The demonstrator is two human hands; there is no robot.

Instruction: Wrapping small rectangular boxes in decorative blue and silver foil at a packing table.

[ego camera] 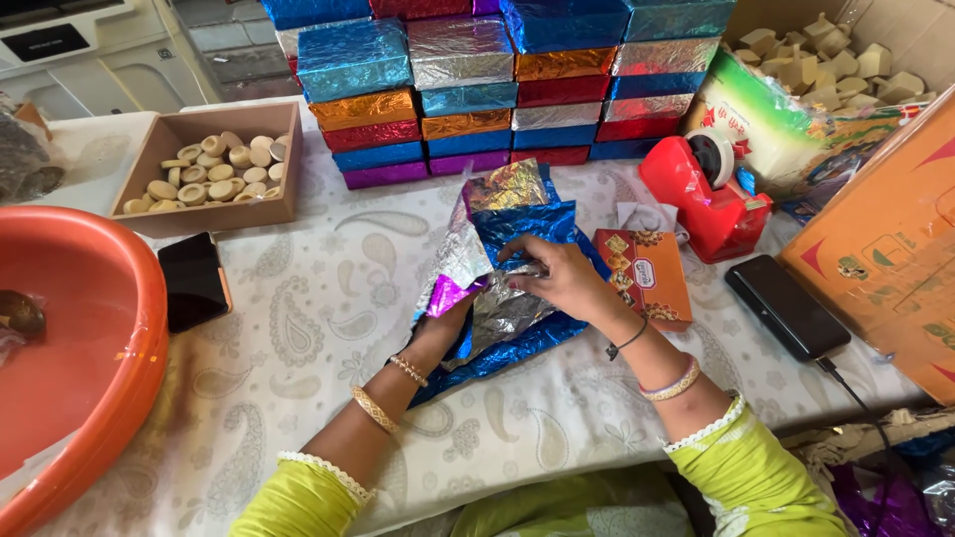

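A pile of shiny foil wrapping sheets [512, 234], blue, silver and purple, lies in the middle of the table. My right hand [562, 278] rests on top of the pile, fingers pinching a silver sheet. My left hand [445, 323] reaches under the left edge of the pile and is mostly hidden by the foil; it grips the purple-and-silver sheet edge [450, 291]. Just right of the pile lies an orange printed box [645, 275], beside my right wrist.
Stacked foil-wrapped boxes [497, 89] line the back. A cardboard tray of round pale pieces [214, 164] sits back left, a phone [192, 278] and an orange tub [75, 338] at left. At right are a red tape dispenser [708, 199], a black phone [786, 305] and large cartons [885, 249].
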